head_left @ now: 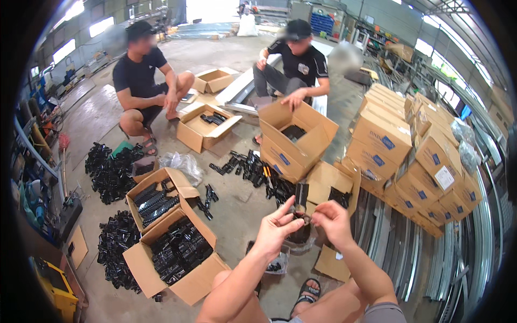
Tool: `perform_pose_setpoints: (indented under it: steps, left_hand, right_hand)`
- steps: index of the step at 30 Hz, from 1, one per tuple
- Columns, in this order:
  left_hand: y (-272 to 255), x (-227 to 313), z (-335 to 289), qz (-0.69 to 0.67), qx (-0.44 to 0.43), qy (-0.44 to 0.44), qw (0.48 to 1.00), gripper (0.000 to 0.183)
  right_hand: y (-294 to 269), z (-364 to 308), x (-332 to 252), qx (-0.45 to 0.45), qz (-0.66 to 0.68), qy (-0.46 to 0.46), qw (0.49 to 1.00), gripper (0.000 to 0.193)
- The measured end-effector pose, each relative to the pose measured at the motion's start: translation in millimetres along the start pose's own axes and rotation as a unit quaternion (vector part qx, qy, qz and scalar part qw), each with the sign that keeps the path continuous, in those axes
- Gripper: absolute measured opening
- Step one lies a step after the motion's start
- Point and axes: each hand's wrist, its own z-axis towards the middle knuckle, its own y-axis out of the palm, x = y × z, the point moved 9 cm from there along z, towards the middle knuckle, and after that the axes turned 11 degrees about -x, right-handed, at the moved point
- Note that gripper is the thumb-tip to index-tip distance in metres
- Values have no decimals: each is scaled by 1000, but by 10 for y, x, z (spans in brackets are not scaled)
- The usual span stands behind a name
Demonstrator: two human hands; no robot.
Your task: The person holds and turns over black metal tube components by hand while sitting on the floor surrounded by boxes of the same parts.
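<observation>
In front of my knees, my left hand (pixel 277 226) pinches a glossy black channel-shaped part (pixel 302 194) that stands up between my hands. The fingers of my right hand (pixel 332 219) are closed at the lower end of that part, on a small dark piece whose kind I cannot make out. Beneath my hands is a clear plastic bag (pixel 278 264) with small dark pieces in it. A loose heap of black parts (pixel 253 169) lies on the floor just beyond.
Open cartons (pixel 141 272) packed with black parts stand at left, beside floor heaps (pixel 116 242). Two people squat opposite; one (pixel 307 64) reaches a hand onto a large open carton (pixel 285 156). Stacked closed cartons (pixel 377 134) and long metal profiles (pixel 398 247) lie at right.
</observation>
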Motion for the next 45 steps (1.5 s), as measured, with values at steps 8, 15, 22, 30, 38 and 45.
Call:
perform_pose_setpoints:
  steps: [8,15,22,30,38,45]
  left_hand:
    - [225,-222,-33,3,-27,-43,999,70]
    - [328,-342,-21,51,-38,-55,996,70]
    - [333,-440,-6,66,-38,-54,996,70]
    - [334,-471,-5,65,-33,-55,996,70]
    - [354,-425,1,80,-37,-46,995,69]
    - [373,-383,-31,114,-49,-44,991,67]
  right_hand:
    - [-122,-360,-236,93,141,4,986,21]
    - [-175,-461,-416,152,-39,-65,986,17]
    - [-204,-539,-591,164,-142,-93,972,13]
    - [-222,-545,-532,172,-130,-88,972,14]
    - [-210,-547,-549,178,-155,-87,968,14]
    - [-189,-506,-511,144,-182,-77,970,15]
